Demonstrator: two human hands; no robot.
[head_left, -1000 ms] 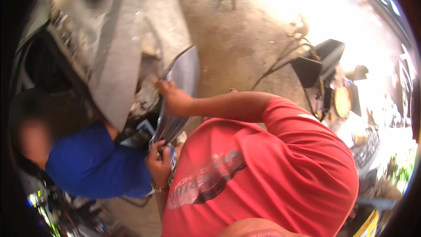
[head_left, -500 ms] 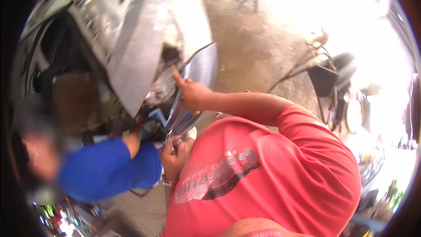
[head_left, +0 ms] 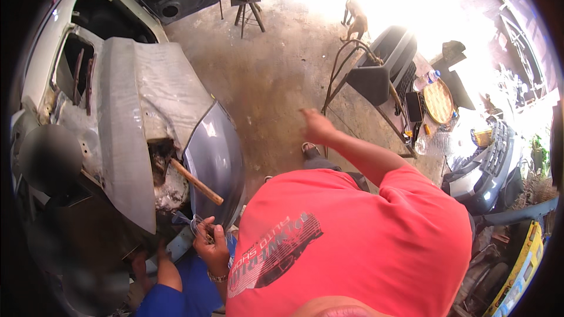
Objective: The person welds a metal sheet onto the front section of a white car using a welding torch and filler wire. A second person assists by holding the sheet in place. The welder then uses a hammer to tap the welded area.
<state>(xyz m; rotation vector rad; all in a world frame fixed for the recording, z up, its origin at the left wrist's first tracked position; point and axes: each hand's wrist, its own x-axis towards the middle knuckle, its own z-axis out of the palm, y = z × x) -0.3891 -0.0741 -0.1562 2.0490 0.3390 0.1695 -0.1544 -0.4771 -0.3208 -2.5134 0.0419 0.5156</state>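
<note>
My right hand point(head_left: 316, 126) is out over the concrete floor with its index finger stretched, holding nothing that I can see. My left hand point(head_left: 211, 245), a watch at its wrist, is closed beside the car's rear corner. Something thin and pale sticks out of its fingers, too small to name. Next to it is a grey-blue bumper point(head_left: 216, 161) on the car body point(head_left: 120, 123). A tool's wooden handle point(head_left: 197, 182) juts from a ragged hole point(head_left: 160, 161) in the bodywork; its head is hidden.
A co-worker in a blue sleeve point(head_left: 179, 293) crouches at the lower left, hands near the car. A vise on a stand point(head_left: 245, 0) and a dog point(head_left: 355, 19) are farther off. To my right are a dark plastic panel point(head_left: 376, 70), a round woven tray point(head_left: 439, 101) and a loose bumper point(head_left: 490, 167).
My right hand has left the bumper and swung right, over the floor. The wooden handle now shows at the hole. The whole view has shifted, while my left hand stays closed.
</note>
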